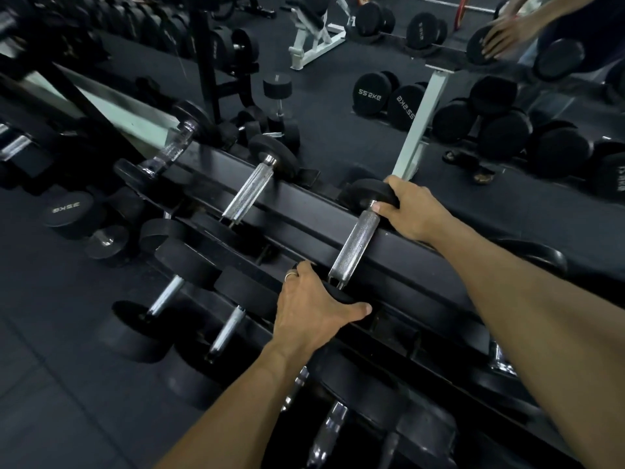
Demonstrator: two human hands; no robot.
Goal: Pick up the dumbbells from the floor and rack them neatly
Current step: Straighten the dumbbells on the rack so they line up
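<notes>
A black dumbbell with a knurled chrome handle (353, 247) lies across the top tier of the black rack (297, 211). My left hand (313, 311) grips its near head, fingers and thumb curled round the rubber. My right hand (411, 211) grips its far head the same way. Two more dumbbells (248, 191) sit on the same tier to the left. Lower tiers hold several larger dumbbells (165, 296).
A mirror behind the rack reflects the gym, with several dumbbells (368, 93), a white bench frame (314, 42) and my own reflected hand (504, 35). A 35 kg dumbbell (67, 211) sits low at the left. Dark rubber floor (50, 401) spreads at lower left.
</notes>
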